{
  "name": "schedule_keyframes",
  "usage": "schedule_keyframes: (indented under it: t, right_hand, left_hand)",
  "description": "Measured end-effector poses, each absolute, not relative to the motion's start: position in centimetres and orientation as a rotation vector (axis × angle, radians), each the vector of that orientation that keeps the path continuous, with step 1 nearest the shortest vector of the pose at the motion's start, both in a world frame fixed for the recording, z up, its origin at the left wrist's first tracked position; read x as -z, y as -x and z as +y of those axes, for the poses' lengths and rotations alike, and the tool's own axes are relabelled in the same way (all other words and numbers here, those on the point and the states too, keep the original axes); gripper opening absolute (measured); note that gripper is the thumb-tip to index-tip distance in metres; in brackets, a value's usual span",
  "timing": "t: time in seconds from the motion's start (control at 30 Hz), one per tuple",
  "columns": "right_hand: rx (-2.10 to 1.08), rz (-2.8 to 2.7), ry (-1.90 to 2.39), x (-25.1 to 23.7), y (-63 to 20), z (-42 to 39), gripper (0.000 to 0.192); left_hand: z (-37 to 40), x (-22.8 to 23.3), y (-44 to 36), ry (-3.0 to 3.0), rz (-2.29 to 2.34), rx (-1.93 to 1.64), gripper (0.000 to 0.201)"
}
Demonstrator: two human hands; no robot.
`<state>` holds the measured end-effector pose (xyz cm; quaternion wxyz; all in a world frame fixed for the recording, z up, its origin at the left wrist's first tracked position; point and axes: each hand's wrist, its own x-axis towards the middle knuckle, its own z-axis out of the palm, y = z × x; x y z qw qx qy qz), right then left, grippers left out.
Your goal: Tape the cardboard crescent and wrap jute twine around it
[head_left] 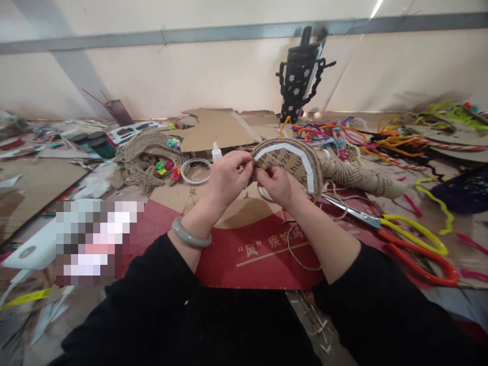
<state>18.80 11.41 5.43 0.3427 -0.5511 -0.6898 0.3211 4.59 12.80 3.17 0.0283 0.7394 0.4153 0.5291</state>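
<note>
Between my hands is a curved cardboard piece (284,148) with printed letters, a white strip along its arc and jute twine wound around its outer edge. My left hand (231,175) has thumb and finger pinched at the piece's left end. My right hand (277,185) grips the same end, its fingers partly hidden behind the thumb. What exactly lies between the fingertips is too small to make out. A roll of jute twine (354,177) lies just right of the piece, with loose strands trailing near my right forearm. A white-capped glue bottle (216,151) stands behind my left hand.
Large scissors (381,223) with yellow and orange handles lie at right. A white ring (183,175) and braided jute piece (141,152) sit at left. Red cardboard (259,264) lies beneath my hands. A black tumbler (299,81) stands behind, near colourful pipe cleaners (343,137).
</note>
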Motion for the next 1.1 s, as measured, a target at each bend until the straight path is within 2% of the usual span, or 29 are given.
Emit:
schedule_keyframes:
  t: [0.63,1.1]
  right_hand:
    - [-0.811,-1.815,1.306,-4.65,-18.94,11.8,0.028]
    - [-0.754,-1.842,1.432,-4.76,-19.23,11.7,0.037]
  left_hand:
    - [12.89,-3.4,-4.62,-2.196,1.3,-1.568,0.012]
    - [13.21,-3.22,-4.42,-2.082,1.174,-1.605,0.011]
